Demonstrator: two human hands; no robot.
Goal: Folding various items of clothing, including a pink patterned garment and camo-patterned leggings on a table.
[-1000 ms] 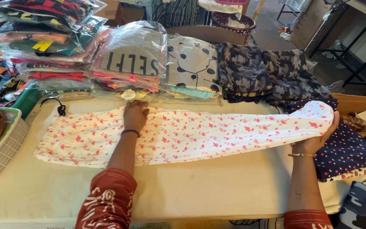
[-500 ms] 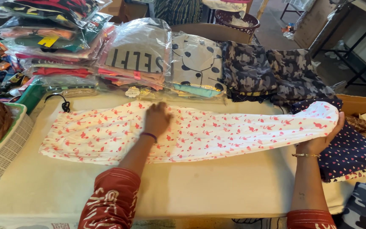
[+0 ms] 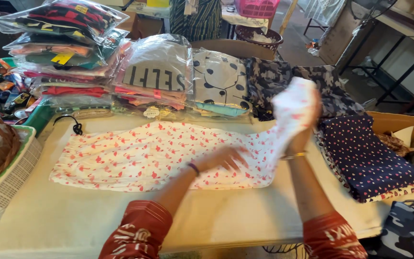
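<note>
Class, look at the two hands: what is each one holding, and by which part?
The right hand grips the white red-printed garment by its lifted right end. The left hand lies on its middle, holding nothing.

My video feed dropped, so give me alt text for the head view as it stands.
The right hand lifts one end of a white garment with red print off the cream table, while the blurred left hand is over its middle. Bagged clothes are stacked behind, and a folded navy dotted fabric lies at right.
</note>
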